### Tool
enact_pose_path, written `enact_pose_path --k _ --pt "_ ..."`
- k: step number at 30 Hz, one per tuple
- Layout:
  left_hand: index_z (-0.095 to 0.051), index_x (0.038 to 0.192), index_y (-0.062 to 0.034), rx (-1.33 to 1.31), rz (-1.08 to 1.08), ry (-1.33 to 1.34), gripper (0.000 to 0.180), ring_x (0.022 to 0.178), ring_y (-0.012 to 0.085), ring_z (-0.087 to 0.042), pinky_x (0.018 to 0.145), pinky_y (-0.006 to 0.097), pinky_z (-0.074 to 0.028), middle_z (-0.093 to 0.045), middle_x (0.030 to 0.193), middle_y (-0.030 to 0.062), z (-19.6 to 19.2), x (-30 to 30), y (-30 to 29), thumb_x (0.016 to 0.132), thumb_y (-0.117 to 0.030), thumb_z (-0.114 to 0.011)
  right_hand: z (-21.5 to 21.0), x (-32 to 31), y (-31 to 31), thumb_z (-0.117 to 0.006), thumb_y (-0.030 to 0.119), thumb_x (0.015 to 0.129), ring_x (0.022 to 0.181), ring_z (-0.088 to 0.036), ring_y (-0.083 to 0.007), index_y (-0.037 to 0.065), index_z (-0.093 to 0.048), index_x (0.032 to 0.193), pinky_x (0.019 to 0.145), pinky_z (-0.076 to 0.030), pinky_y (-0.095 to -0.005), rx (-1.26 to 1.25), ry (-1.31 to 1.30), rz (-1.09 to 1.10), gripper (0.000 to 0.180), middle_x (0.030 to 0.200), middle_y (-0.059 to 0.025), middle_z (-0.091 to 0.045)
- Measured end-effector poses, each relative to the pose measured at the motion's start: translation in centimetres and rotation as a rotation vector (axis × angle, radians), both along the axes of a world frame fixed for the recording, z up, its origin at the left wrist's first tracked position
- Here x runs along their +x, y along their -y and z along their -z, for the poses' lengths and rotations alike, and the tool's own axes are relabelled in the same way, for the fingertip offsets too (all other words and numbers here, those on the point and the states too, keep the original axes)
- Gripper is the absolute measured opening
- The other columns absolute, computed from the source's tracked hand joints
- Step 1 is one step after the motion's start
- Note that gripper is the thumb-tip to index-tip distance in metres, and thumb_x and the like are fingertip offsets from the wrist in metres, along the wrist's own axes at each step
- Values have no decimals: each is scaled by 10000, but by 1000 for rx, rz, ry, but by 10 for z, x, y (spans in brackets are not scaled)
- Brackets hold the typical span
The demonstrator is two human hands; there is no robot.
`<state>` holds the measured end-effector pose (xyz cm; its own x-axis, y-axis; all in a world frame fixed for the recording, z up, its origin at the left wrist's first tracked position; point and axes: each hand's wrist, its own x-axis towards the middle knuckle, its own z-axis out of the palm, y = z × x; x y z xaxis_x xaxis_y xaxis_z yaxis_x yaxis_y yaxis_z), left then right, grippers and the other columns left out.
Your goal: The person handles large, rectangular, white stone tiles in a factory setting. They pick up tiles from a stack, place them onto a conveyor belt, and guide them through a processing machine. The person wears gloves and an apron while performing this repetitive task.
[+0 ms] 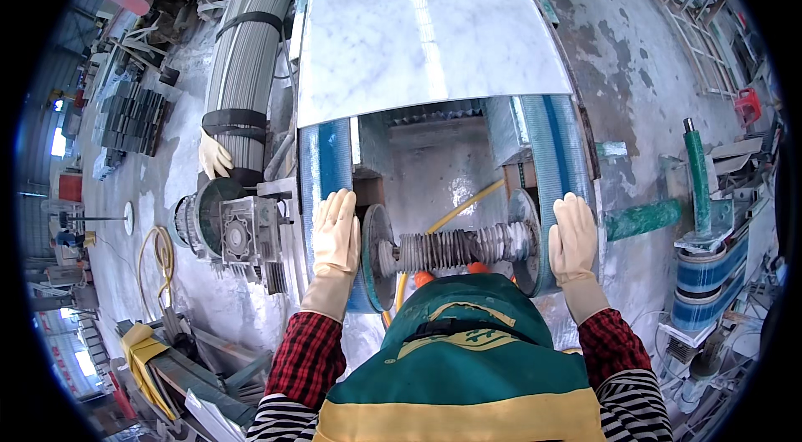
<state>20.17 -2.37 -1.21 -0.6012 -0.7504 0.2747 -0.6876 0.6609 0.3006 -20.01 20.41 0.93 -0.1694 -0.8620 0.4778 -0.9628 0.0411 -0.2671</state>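
A white marble slab [368,33] with grey veining lies flat across two blue conveyor belts and stretches away from me. My left hand [336,233], in a cream rubber glove, rests flat on the left belt [324,162] with its fingers straight. On the right belt [555,141] lies my right hand [573,237], gloved alike, palm down and fingers extended. Both hands are apart from the slab's near edge and hold nothing. Between the belts, a ribbed roller shaft [459,248] with a round disc at each end sits just in front of my green apron [468,358].
Left of the conveyor stand a motor with gearbox [251,229] and a long ribbed bundle [251,49] with a loose cream glove [214,154] on it. A yellow hose [154,266] lies on the floor. At right are a green post [696,179] and a green bar [643,221].
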Motion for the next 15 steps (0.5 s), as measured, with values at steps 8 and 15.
enact_pose_path --k 8,15 --pt "-584 1424 -19 21 -7 5 413 1377 414 -532 1212 523 -358 -602 1440 206 1 1 -3 1026 -127 -560 -3 4 -2 -571 71 887 1040 -564 -470 -51 -603 1198 951 -471 -536 -9 -26 15 336 1198 -272 -603" --pt "-590 1403 -36 -11 -9 0 412 1336 422 -561 1190 539 -378 -619 1408 207 1 3 -7 1000 -122 -593 -14 7 1 -555 81 856 975 -550 -420 -41 -606 1140 894 -458 -511 69 34 36 314 1132 -242 -594"
